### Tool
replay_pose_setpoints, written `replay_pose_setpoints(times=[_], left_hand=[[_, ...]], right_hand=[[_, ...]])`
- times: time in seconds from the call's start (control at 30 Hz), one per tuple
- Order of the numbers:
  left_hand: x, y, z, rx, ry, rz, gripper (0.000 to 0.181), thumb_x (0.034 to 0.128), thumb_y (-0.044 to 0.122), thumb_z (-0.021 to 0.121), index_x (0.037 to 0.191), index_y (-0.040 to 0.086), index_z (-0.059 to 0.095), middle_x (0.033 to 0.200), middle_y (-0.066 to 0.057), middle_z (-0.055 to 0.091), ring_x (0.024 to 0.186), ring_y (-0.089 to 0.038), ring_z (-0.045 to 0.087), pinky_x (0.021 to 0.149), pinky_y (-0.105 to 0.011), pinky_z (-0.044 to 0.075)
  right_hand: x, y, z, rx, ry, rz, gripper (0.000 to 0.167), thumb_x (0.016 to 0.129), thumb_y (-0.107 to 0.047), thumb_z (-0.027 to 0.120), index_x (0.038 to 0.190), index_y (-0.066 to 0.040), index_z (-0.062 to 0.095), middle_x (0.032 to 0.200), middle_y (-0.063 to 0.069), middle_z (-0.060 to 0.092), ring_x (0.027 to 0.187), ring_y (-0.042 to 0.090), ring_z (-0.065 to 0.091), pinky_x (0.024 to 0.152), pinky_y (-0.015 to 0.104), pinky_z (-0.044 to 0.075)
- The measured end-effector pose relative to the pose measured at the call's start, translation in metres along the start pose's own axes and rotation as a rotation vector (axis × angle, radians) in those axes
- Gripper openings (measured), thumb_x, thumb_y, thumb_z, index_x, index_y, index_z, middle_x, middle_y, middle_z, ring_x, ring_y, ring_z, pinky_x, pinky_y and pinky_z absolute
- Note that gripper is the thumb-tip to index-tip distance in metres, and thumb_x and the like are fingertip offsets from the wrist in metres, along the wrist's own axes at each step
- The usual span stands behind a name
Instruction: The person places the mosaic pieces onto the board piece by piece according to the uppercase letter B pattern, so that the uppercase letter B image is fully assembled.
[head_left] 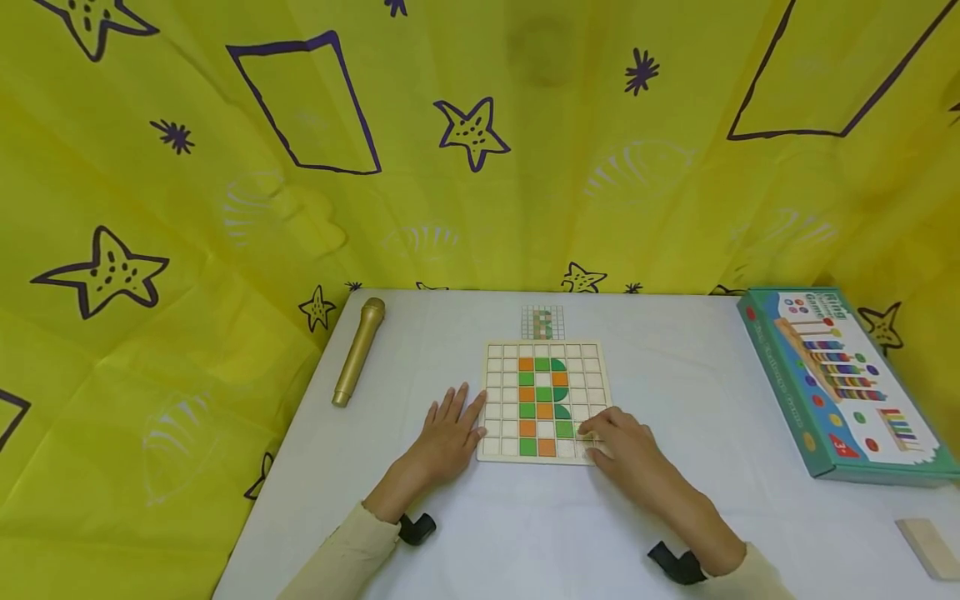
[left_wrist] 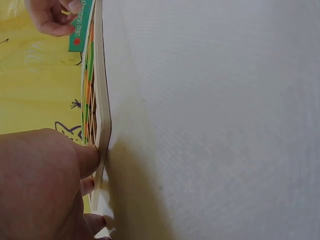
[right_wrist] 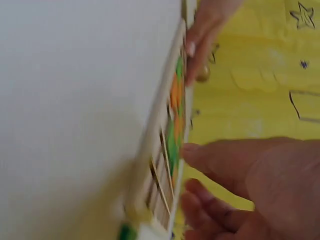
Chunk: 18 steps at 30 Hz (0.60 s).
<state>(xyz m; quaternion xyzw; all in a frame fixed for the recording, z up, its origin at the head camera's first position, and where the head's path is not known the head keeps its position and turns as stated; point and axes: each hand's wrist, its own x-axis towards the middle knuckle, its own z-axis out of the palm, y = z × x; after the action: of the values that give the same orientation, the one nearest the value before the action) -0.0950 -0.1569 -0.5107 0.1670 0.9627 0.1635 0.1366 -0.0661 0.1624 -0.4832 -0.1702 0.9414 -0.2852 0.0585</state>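
Note:
A square wooden grid board (head_left: 536, 460) lies on the white table, with orange, green and white tiles forming a letter-like figure; several dark green rounded pieces sit on its right side. My left hand (head_left: 447, 437) rests at the board's left edge, fingers extended and thumb touching the rim, as the left wrist view also shows. Over the lower right cells hovers my right hand (head_left: 630, 454), loosely bent, near a green tile (head_left: 565, 429). In the right wrist view, its thumb (right_wrist: 200, 156) and fingers are apart with nothing visible between them.
Behind the board lies a small pattern card (head_left: 555, 321) showing a similar figure. A gold microphone-shaped object (head_left: 360, 354) is at the left. To the right stand a green game box (head_left: 817, 417) and a pale wooden block (head_left: 930, 548). A yellow patterned cloth (head_left: 525, 225) hangs behind.

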Motion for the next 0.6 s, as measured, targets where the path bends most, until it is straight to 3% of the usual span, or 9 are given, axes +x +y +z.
replay_pose_setpoints(times=[0.17,0.3,0.43,0.6], left_hand=[[-0.002,0.001,0.000,-0.005,0.003,0.001,0.060,0.1155,0.038,0.038,0.170,0.018,0.023,0.176,-0.020,0.012,0.163,-0.044,0.007,0.127,-0.067,0.013],[-0.003,0.001,0.000,-0.011,0.006,0.004,0.060,0.1154,0.038,0.039,0.170,0.017,0.024,0.176,-0.021,0.012,0.162,-0.045,0.008,0.126,-0.068,0.014],[-0.002,0.001,0.000,-0.007,0.014,0.007,0.060,0.1155,0.038,0.038,0.170,0.017,0.025,0.176,-0.021,0.012,0.162,-0.045,0.008,0.126,-0.068,0.014],[-0.002,0.002,-0.001,-0.003,0.014,0.009,0.060,0.1156,0.038,0.038,0.170,0.017,0.024,0.176,-0.020,0.012,0.162,-0.044,0.008,0.126,-0.067,0.014]], right_hand=[[-0.014,0.023,-0.022,-0.010,-0.088,0.105,0.038,0.092,-0.006,0.079,0.127,-0.010,0.067,0.127,0.015,0.062,0.119,0.037,0.059,0.090,0.055,0.045],[-0.022,0.038,-0.024,0.005,-0.117,0.133,0.034,0.091,-0.004,0.079,0.123,-0.013,0.068,0.124,0.016,0.062,0.116,0.038,0.060,0.086,0.058,0.046],[-0.025,0.047,-0.022,0.010,-0.105,0.140,0.027,0.093,-0.007,0.078,0.118,-0.014,0.069,0.114,0.010,0.063,0.108,0.033,0.062,0.085,0.059,0.045],[-0.025,0.054,-0.023,-0.049,-0.057,0.173,0.026,0.093,-0.023,0.081,0.111,-0.010,0.067,0.104,0.008,0.063,0.097,0.028,0.062,0.084,0.060,0.043]])
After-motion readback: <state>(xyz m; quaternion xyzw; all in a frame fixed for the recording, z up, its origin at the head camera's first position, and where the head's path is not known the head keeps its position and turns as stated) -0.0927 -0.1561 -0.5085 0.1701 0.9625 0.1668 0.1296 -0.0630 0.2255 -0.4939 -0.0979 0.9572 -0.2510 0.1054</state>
